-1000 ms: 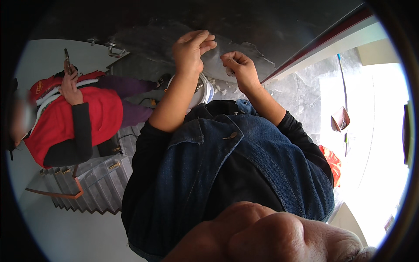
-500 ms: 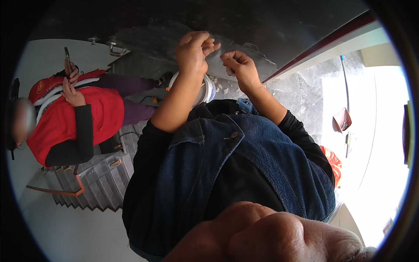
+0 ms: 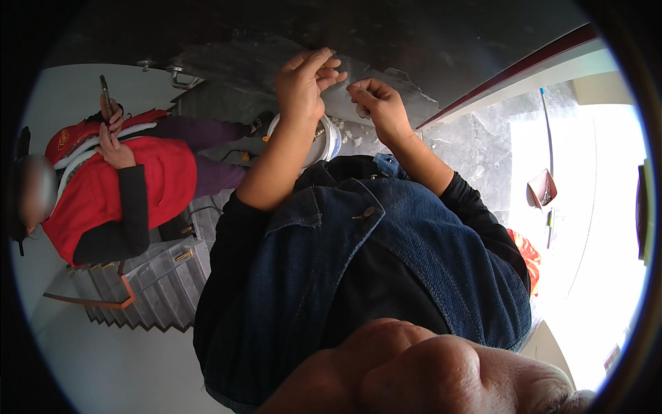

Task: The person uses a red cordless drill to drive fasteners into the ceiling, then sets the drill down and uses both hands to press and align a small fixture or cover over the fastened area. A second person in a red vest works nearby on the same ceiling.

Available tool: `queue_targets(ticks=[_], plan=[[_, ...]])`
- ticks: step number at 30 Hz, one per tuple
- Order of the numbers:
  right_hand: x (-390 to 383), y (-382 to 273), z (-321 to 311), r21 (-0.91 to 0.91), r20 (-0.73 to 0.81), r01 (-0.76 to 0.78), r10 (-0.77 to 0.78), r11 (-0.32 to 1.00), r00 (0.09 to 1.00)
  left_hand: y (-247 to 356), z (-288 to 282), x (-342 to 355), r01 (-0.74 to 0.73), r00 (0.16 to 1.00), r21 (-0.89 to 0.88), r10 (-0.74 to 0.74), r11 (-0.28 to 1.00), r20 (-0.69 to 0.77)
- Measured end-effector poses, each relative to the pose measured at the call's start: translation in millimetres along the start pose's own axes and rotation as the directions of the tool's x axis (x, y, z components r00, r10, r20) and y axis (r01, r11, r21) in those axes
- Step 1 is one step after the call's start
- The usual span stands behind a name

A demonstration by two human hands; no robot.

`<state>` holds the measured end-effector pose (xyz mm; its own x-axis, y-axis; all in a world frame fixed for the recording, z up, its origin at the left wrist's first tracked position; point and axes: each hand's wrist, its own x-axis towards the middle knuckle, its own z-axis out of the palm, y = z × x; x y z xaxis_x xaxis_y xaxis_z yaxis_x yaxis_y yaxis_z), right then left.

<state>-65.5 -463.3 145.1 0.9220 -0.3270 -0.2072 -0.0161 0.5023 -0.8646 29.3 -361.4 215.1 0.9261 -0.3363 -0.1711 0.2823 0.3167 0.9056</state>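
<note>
My left hand [image 3: 310, 83] is raised at the dark panel [image 3: 227, 27], near a pale, ragged-edged patch [image 3: 407, 85] on it, with its fingers half bent and apart. My right hand [image 3: 380, 105] is just to the right and a little lower, thumb and fingers pinched round something small that I cannot make out. The two hands are close but apart. Below them, behind my forearms, is a white bucket [image 3: 334, 140].
At left a person in a red vest [image 3: 162, 176] holds a phone [image 3: 105, 93]. Stairs with a railing [image 3: 126, 293] lie below them. Metal fittings [image 3: 181, 79] are on the panel. At right stand a long-handled dustpan [image 3: 541, 190] and a red bag [image 3: 525, 255].
My hands have stayed at the panel with only slight shifts of fingers and wrists. The other person's hands have shifted slightly around the phone.
</note>
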Motion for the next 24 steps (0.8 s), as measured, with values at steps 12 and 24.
queue_targets(ticks=[12, 24], plan=[[0.2, 0.7, 4.7, -0.011, -0.015, 0.006, -0.006, 1.0, 1.0, -3.4, 2.9, 1.1, -0.059, 0.997, -0.011, 0.059, 0.998, -0.039], [-1.7, -0.2, -1.0, -0.003, -0.008, 0.003, -0.003, 1.0, 1.0, -8.3, -7.8, -5.1, -0.034, 0.998, -0.02, 0.035, 0.999, 0.048]])
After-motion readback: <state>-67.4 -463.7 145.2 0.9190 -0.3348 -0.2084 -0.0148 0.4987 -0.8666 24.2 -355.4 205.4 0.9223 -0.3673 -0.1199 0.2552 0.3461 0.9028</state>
